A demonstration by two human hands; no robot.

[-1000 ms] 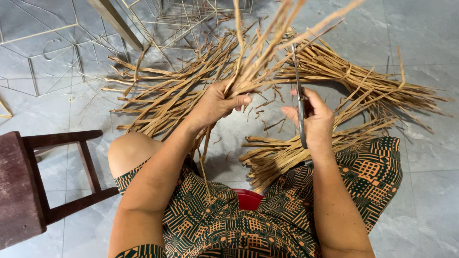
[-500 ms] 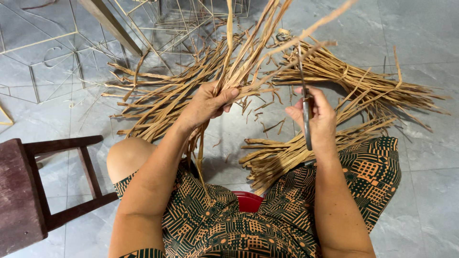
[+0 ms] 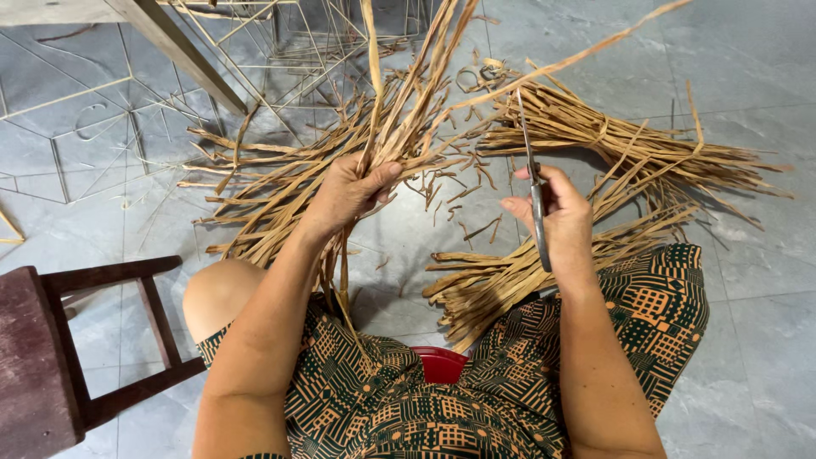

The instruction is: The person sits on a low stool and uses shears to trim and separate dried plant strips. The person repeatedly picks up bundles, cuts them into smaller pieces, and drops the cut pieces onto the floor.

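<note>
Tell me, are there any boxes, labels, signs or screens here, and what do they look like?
None in view: only dried straw strips in the left hand, scissors in the right hand, more bundles on the tiled floor, and a dark wooden stool.

I saw a dark wooden stool (image 3: pixel 51 357) on the grey tiled floor (image 3: pixel 748 340); well beyond the stool stood a thin wire frame (image 3: pixel 255 51); a slanted wooden beam (image 3: pixel 183 51) crossed it; a red seat edge (image 3: pixel 440 364) showed right of the stool.
</note>
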